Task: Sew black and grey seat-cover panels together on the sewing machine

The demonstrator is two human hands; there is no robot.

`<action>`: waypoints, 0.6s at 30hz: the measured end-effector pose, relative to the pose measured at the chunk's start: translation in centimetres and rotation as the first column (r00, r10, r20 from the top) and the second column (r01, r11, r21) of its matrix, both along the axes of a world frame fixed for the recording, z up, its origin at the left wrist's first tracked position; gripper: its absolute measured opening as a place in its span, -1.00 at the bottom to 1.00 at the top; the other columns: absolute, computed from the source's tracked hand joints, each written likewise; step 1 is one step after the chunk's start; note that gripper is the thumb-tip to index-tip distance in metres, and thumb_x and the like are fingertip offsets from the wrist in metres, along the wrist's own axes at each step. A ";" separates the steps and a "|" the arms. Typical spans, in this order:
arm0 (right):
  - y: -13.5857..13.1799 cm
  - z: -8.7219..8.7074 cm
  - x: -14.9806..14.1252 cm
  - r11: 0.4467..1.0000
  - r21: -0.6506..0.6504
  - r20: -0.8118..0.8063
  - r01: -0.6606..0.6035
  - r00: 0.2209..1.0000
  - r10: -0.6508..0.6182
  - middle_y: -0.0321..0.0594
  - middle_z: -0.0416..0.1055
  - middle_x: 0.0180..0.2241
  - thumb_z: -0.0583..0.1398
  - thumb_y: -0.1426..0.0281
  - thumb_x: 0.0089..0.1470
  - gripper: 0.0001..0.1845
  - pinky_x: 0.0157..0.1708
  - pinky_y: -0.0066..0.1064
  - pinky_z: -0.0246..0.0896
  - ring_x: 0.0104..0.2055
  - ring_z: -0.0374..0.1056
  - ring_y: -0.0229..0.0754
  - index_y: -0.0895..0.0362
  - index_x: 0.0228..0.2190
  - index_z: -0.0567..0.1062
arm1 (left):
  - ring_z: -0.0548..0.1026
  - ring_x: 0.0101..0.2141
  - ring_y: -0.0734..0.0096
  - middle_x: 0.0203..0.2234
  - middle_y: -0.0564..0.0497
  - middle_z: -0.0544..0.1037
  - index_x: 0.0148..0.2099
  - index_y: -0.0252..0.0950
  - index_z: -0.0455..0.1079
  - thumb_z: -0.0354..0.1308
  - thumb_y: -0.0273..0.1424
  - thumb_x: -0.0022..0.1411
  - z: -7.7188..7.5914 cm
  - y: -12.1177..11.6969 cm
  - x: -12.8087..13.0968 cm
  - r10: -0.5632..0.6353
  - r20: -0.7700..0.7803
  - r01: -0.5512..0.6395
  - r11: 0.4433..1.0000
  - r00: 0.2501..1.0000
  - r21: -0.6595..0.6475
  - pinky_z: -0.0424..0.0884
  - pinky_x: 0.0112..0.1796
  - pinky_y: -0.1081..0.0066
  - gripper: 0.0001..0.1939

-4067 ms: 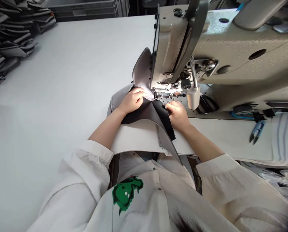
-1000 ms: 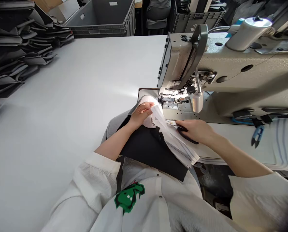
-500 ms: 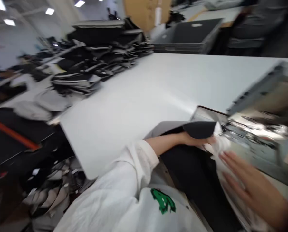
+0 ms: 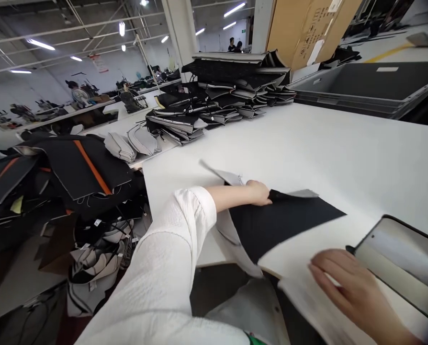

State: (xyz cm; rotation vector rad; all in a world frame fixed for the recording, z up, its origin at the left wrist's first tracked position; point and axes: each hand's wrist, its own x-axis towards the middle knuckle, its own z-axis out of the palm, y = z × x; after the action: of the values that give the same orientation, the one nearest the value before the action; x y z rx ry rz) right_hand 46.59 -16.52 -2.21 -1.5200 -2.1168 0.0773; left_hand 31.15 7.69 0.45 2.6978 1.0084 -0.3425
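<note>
My left hand (image 4: 259, 193) is closed on the edge of a sewn fabric piece (image 4: 282, 220), black on one face and grey on the other, stretched out over the white table (image 4: 307, 143). My right hand (image 4: 346, 287) lies flat with fingers spread on a white padded part of the same piece (image 4: 307, 297) at the near table edge. A grey flap of the piece (image 4: 223, 175) sticks out left of my left hand.
A tall stack of black and grey cut pieces (image 4: 231, 84) sits at the table's far left corner. A grey plastic crate (image 4: 372, 86) stands at the back. More fabric piles (image 4: 84, 167) lie beside and below the table. The machine bed plate (image 4: 400, 261) is at right.
My view has swung left, away from the sewing machine. My left hand has pulled the fabric piece out from under the machine and across the table to the left.
</note>
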 end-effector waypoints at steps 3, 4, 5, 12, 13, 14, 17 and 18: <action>6.2 -0.4 -2.8 0.994 -0.008 0.077 -0.108 0.991 0.108 -0.21 0.50 -0.21 0.03 0.23 0.16 -0.71 -0.16 -0.02 0.37 -0.14 0.43 0.04 -0.21 -0.19 0.53 | 0.52 -0.19 0.16 -0.22 -0.17 0.57 -0.17 -0.32 0.51 0.17 -0.04 0.14 0.3 2.1 -0.4 -0.195 0.056 0.202 0.963 0.979 -0.181 0.41 -0.16 0.29 -0.56; 7.8 -1.1 -3.1 0.998 0.023 0.124 -0.061 0.991 0.057 -0.16 0.47 -0.09 0.02 0.22 0.19 -0.67 -0.11 -0.01 0.34 -0.05 0.40 0.05 -0.13 -0.10 0.50 | 0.52 -0.24 0.26 -0.26 -0.09 0.58 -0.20 -0.28 0.51 0.15 -0.02 0.15 0.3 3.5 -1.2 -0.183 0.112 0.204 0.955 0.977 -0.216 0.41 -0.19 0.37 -0.58; 9.3 -1.9 -2.9 0.999 0.045 0.171 -0.005 0.985 -0.002 -0.12 0.39 0.04 0.00 0.21 0.21 -0.61 -0.06 0.01 0.31 0.04 0.35 0.06 -0.07 0.00 0.45 | 0.51 -0.27 0.34 -0.27 -0.03 0.58 -0.22 -0.24 0.51 0.12 -0.03 0.18 0.3 5.1 -2.4 -0.124 0.169 0.160 0.962 0.978 -0.220 0.41 -0.20 0.42 -0.61; 16.0 -5.9 0.1 0.969 0.085 0.308 0.231 0.919 -0.246 -0.13 0.17 0.23 -0.13 0.18 0.27 -0.46 0.09 -0.01 0.15 0.26 0.08 0.03 0.05 0.19 0.25 | 0.29 0.12 0.00 0.15 -0.38 0.26 0.19 -0.40 0.22 -0.14 -0.48 0.29 -3.5 17.7 -12.1 0.504 0.396 -0.594 0.792 0.767 0.142 0.23 0.07 0.01 -0.56; 16.6 -5.8 0.0 0.968 0.083 0.315 0.236 0.915 -0.251 -0.13 0.15 0.23 -0.13 0.19 0.27 -0.46 0.11 -0.01 0.13 0.27 0.06 0.02 0.06 0.19 0.24 | 0.24 0.15 -0.05 0.19 -0.41 0.18 0.24 -0.42 0.15 -0.13 -0.49 0.28 -4.0 19.0 -12.7 0.535 0.416 -0.641 0.748 0.735 0.172 0.21 0.08 -0.03 -0.52; 17.2 -5.6 -0.3 0.970 0.075 0.323 0.232 0.914 -0.244 -0.13 0.14 0.24 -0.12 0.19 0.27 -0.46 0.12 -0.02 0.11 0.28 0.04 0.02 0.07 0.19 0.24 | 0.17 0.20 -0.07 0.24 -0.41 0.09 0.27 -0.42 0.09 -0.10 -0.49 0.26 -4.3 20.2 -13.1 0.543 0.434 -0.663 0.722 0.719 0.195 0.16 0.11 -0.03 -0.47; 18.0 -5.0 -1.2 0.978 0.035 0.336 0.206 0.919 -0.206 -0.16 0.12 0.25 -0.09 0.20 0.26 -0.47 0.14 -0.03 0.10 0.29 0.04 -0.01 0.05 0.19 0.24 | -0.14 0.31 -0.06 0.35 -0.27 -0.21 0.35 -0.33 -0.04 0.06 -0.50 0.17 -3.3 24.0 -13.8 0.456 0.464 -0.627 0.705 0.759 0.332 -0.09 0.23 0.01 -0.29; 18.0 -4.9 -1.4 0.980 0.021 0.338 0.200 0.921 -0.195 -0.17 0.12 0.25 -0.09 0.21 0.26 -0.48 0.14 -0.03 0.10 0.28 0.04 -0.02 0.04 0.19 0.24 | -0.22 0.33 -0.06 0.36 -0.24 -0.26 0.36 -0.32 -0.07 0.09 -0.51 0.14 -2.4 25.5 -14.1 0.417 0.471 -0.610 0.681 0.777 0.404 -0.18 0.24 -0.01 -0.24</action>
State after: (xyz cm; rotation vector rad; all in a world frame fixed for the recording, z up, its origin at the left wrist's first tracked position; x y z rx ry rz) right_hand 45.22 1.53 -7.07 -1.8572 -2.2045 -0.2617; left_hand 17.07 33.16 -1.96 2.5649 1.9109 0.6023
